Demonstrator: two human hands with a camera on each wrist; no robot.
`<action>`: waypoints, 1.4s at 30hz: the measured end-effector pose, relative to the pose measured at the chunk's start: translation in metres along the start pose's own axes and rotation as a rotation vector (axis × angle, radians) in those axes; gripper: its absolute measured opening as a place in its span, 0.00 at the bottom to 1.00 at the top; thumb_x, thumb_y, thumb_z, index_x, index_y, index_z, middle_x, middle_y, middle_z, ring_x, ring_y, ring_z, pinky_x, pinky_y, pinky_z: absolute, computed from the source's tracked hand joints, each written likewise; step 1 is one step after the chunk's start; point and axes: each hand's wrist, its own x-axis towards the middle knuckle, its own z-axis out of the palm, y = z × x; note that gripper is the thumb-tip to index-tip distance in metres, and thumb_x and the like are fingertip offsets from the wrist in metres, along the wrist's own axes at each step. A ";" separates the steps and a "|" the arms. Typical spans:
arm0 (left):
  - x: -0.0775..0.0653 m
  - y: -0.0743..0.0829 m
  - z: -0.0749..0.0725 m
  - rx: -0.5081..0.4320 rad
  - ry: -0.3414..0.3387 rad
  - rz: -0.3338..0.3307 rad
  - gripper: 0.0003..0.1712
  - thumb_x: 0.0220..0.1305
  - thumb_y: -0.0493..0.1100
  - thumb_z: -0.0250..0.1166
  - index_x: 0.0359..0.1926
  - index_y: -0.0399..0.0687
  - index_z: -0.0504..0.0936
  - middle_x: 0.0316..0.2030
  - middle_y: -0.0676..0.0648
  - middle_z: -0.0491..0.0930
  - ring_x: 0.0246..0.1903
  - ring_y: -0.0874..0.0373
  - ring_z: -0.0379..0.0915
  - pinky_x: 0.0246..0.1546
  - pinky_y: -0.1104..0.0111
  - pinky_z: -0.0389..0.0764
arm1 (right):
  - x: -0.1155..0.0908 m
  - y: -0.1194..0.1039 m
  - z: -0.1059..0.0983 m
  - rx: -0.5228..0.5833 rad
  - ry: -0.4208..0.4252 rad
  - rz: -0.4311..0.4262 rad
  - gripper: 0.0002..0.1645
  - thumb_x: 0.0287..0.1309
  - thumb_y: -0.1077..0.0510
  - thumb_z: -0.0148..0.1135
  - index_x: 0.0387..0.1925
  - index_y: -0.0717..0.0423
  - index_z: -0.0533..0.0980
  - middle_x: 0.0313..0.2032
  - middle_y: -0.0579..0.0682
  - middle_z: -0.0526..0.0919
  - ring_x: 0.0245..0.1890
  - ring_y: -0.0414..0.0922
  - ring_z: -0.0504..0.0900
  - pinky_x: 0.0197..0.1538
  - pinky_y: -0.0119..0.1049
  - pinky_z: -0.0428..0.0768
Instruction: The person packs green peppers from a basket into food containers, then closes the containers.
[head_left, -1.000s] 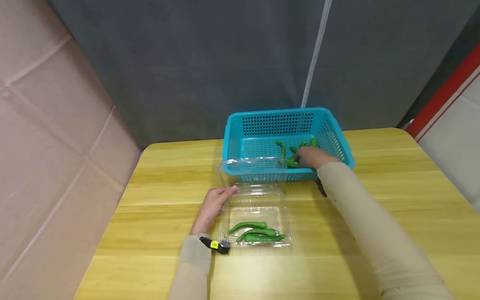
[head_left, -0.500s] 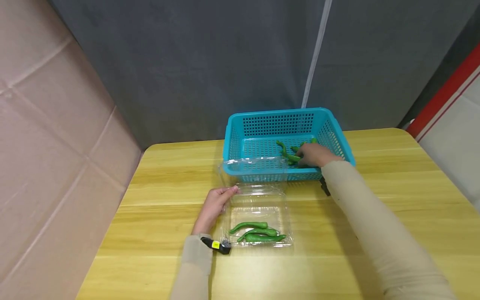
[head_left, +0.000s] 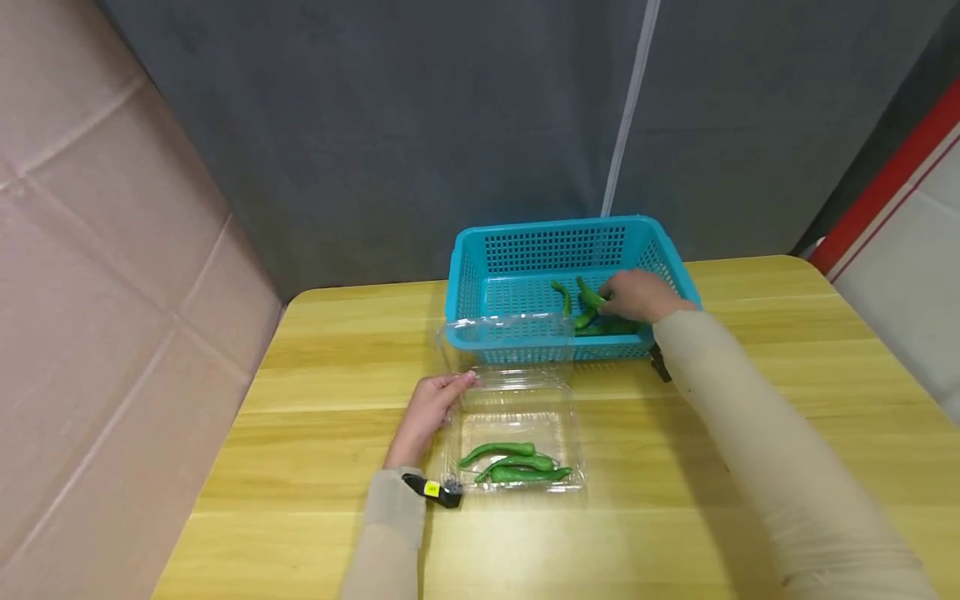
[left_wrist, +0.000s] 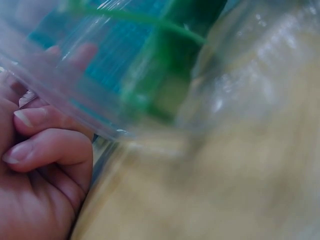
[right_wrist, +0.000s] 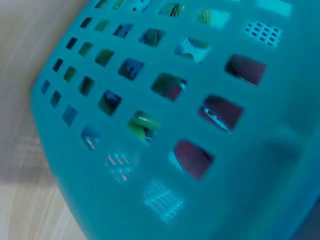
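Note:
A clear plastic clamshell container (head_left: 506, 429) lies open on the table, its lid (head_left: 506, 333) leaning back over the front rim of a blue plastic basket (head_left: 555, 223). Three green chili peppers (head_left: 528, 475) lie along the container's near side. My left hand (head_left: 426, 408) grips the left edge by the hinge; curled fingers (left_wrist: 65, 150) show at the blurred plastic in the left wrist view. My right hand (head_left: 641, 296) reaches into the basket and pinches a green chili pepper (head_left: 591, 293). Several other peppers (head_left: 562, 296) lie there. The basket's wall (right_wrist: 165, 120) partly hides that hand in the right wrist view.
The wooden table (head_left: 322, 358) reaches back to a grey curtain (head_left: 412, 150). On the left rises a pinkish padded wall (head_left: 112, 333). Black wrist cameras (head_left: 435, 490) are strapped on both sleeves.
My right hand has shifted right and slightly back inside the basket, and peppers there have moved, one now at its fingertips. My left hand and the container have stayed put.

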 end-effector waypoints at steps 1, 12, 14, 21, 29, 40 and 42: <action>0.000 -0.001 0.000 -0.005 -0.003 -0.001 0.21 0.59 0.55 0.58 0.40 0.42 0.82 0.33 0.36 0.78 0.06 0.67 0.51 0.06 0.74 0.54 | -0.001 0.000 0.000 0.002 -0.002 0.002 0.22 0.57 0.55 0.57 0.50 0.63 0.73 0.51 0.62 0.73 0.49 0.59 0.71 0.48 0.53 0.70; 0.013 -0.029 -0.001 -0.011 0.048 0.013 0.27 0.48 0.65 0.62 0.35 0.49 0.84 0.11 0.52 0.65 0.07 0.64 0.51 0.05 0.73 0.53 | -0.008 0.003 -0.011 -0.009 0.044 -0.023 0.17 0.56 0.55 0.58 0.45 0.61 0.76 0.43 0.59 0.78 0.38 0.52 0.76 0.42 0.50 0.73; 0.012 -0.028 -0.002 -0.010 0.049 0.014 0.26 0.48 0.65 0.62 0.35 0.49 0.84 0.12 0.51 0.66 0.07 0.64 0.51 0.05 0.73 0.53 | -0.009 0.001 -0.014 -0.014 0.056 -0.034 0.11 0.56 0.56 0.58 0.35 0.60 0.78 0.31 0.55 0.78 0.28 0.47 0.73 0.36 0.45 0.72; 0.012 -0.026 -0.003 0.012 0.051 0.013 0.26 0.49 0.65 0.61 0.36 0.49 0.84 0.12 0.52 0.66 0.07 0.64 0.51 0.05 0.73 0.53 | -0.014 -0.004 -0.023 -0.032 0.074 -0.049 0.17 0.55 0.56 0.59 0.46 0.60 0.77 0.44 0.58 0.78 0.39 0.52 0.77 0.45 0.51 0.72; 0.012 -0.026 -0.003 0.010 0.049 0.010 0.27 0.49 0.65 0.61 0.37 0.48 0.83 0.14 0.52 0.70 0.07 0.64 0.51 0.05 0.73 0.53 | -0.019 -0.010 -0.029 -0.043 0.088 -0.043 0.20 0.56 0.55 0.58 0.48 0.61 0.75 0.46 0.59 0.78 0.35 0.49 0.79 0.47 0.52 0.71; 0.014 -0.025 -0.001 0.007 0.050 0.045 0.25 0.51 0.64 0.60 0.36 0.48 0.84 0.10 0.53 0.63 0.06 0.64 0.50 0.04 0.72 0.52 | -0.034 -0.015 -0.038 0.004 0.120 -0.015 0.22 0.59 0.53 0.55 0.51 0.62 0.72 0.35 0.54 0.81 0.25 0.44 0.78 0.46 0.53 0.70; 0.014 -0.025 0.000 0.009 0.055 0.051 0.25 0.51 0.64 0.61 0.36 0.49 0.84 0.09 0.54 0.61 0.06 0.63 0.49 0.04 0.71 0.52 | -0.036 -0.015 -0.039 0.006 0.135 -0.012 0.23 0.59 0.51 0.55 0.51 0.62 0.72 0.36 0.55 0.81 0.29 0.46 0.79 0.45 0.53 0.70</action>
